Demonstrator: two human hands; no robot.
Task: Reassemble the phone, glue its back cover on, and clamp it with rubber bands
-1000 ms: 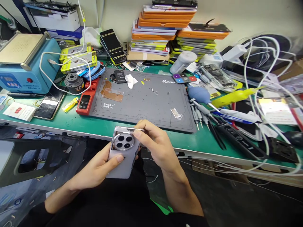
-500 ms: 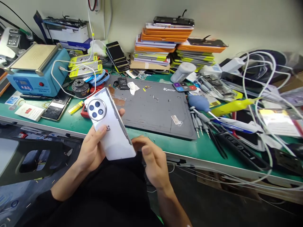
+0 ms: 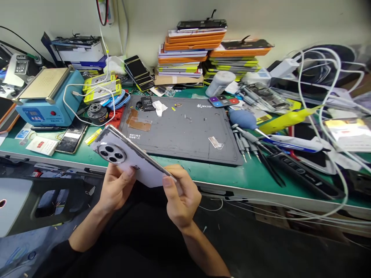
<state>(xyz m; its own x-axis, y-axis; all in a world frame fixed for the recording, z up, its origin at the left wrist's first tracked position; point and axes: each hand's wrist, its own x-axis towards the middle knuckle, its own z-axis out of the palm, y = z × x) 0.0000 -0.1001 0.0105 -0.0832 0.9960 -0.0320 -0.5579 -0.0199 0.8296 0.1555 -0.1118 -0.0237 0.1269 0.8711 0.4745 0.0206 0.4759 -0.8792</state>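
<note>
Both hands on phone — tilted

Wears blk top w/ blk slvs, hands bare.

From here, taking the grey work mat as the clock's centre with twelve toward the wall, I see stacked orange flat cases at twelve, a white-lidded tub at one and looped white cable near two. A blue rubber air blower and a yellow nozzle bottle lie at three, black tweezers at four. A dark-screened smartphone rests at nine; just past it squats a light-blue flat-plate machine.
</note>
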